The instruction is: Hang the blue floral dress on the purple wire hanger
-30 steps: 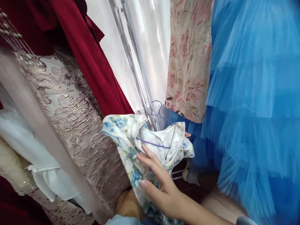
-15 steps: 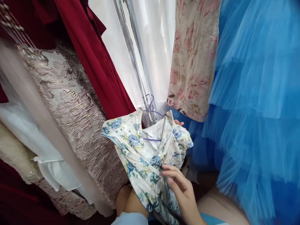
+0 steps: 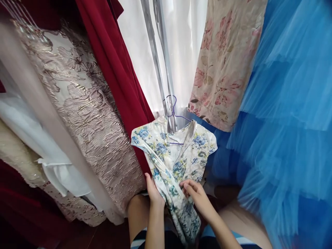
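Note:
A white dress with blue roses and green leaves hangs before me on a thin purple hanger. Its neckline crosses over in front, and the lower part bunches up above my lap. At the dress's left side, my left hand holds the edge, thumb pointing up outside and the other fingers hidden behind the cloth. My right hand is closed at the front of the waist, its bent fingertips pinching the fabric.
Metal rack poles rise behind the hanger against a white curtain. To the left hang a dark red garment and a pinkish textured dress. On the right are a pink-flowered beige garment and a layered blue tulle dress.
My left hand has come from behind the dress's right shoulder to its left side. The dress has shifted slightly right and faces me more squarely. My right hand's fingers have curled in on the fabric.

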The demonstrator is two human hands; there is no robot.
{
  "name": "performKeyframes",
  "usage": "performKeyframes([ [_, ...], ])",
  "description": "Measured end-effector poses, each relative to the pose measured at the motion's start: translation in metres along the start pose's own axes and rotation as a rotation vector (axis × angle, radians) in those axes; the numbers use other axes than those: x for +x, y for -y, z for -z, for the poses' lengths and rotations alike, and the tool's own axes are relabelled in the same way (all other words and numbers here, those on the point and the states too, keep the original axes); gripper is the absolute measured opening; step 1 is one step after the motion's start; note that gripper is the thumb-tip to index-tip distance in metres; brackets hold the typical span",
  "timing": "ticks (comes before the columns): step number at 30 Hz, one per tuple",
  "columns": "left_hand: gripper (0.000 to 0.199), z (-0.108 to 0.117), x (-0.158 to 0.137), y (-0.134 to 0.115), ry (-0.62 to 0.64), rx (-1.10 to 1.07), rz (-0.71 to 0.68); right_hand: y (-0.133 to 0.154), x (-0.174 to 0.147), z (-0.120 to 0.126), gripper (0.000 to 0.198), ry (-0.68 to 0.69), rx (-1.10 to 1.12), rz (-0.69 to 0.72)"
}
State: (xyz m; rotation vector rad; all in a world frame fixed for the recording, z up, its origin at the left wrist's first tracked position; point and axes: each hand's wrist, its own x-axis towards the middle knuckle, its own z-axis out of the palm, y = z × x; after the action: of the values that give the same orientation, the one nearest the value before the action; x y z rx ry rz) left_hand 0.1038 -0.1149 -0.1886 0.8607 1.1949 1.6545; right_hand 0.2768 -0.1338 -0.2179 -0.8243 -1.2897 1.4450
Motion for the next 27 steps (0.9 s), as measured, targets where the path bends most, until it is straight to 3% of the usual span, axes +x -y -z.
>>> performKeyframes([
  [2, 0.066, 0.002, -0.005, -0.001, -0.043, -0.092, 0.009, -0.004, -0.002, -0.003, 0.034, 0.112, 0.022, -0.100],
  [4, 0.064, 0.000, -0.010, 0.000, -0.062, -0.103, 0.025, -0.007, -0.002, -0.005, 0.035, 0.128, 0.013, -0.144],
  [9, 0.070, -0.019, -0.024, 0.011, -0.009, -0.042, 0.067, -0.004, 0.013, 0.004, 0.043, -0.226, -0.087, 0.021],
  [11, 0.072, -0.025, -0.027, 0.015, 0.034, -0.070, 0.084, 0.005, 0.022, 0.012, 0.045, -0.275, -0.126, 0.067],
  [14, 0.068, -0.027, -0.029, 0.014, 0.061, -0.099, 0.093, 0.019, 0.035, 0.017, 0.044, -0.279, -0.144, 0.089],
  [20, 0.066, -0.010, -0.024, 0.005, -0.011, -0.028, 0.099, 0.025, 0.042, 0.009, 0.037, -0.188, -0.171, 0.124],
  [22, 0.072, -0.006, -0.025, 0.004, -0.117, 0.065, -0.014, 0.023, 0.038, 0.006, 0.033, -0.205, -0.244, 0.180],
  [25, 0.084, -0.010, -0.032, 0.006, -0.332, 0.275, -0.362, 0.023, 0.029, 0.005, 0.031, -0.223, -0.388, 0.243],
  [27, 0.068, -0.020, -0.040, 0.010, -0.264, 0.430, -0.509, 0.026, 0.023, 0.006, 0.030, -0.176, -0.434, 0.249],
])
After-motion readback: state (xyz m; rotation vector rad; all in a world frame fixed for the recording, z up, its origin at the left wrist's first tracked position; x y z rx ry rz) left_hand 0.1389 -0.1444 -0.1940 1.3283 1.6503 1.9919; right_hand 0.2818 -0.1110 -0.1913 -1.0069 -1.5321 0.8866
